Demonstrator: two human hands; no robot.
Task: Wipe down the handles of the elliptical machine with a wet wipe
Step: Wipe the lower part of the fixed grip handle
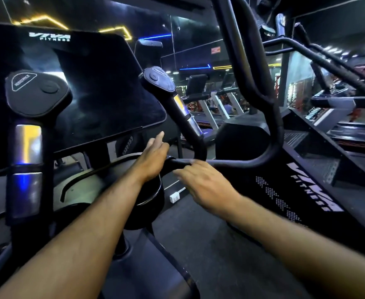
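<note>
Head view: both hands reach the low black handle bar [220,162], left hand [153,160] with fingers loosely extended, right hand [203,184] curled over it, no wet wipe visible, so bare skin might merely smear grime.

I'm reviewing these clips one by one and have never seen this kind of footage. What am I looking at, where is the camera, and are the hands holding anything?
The single picture comes from a camera worn on a person's head, looking forward and down, so the two bare forearms are the wearer's own. Ahead is an elliptical machine in a gym: a dark console and two upright handles, one near on the left, one farther right. The left hand and right hand reach to a black curved bar below. Motion blur hides whether they grip it, and no wet wipe is visible. Treadmills stand behind.
</note>
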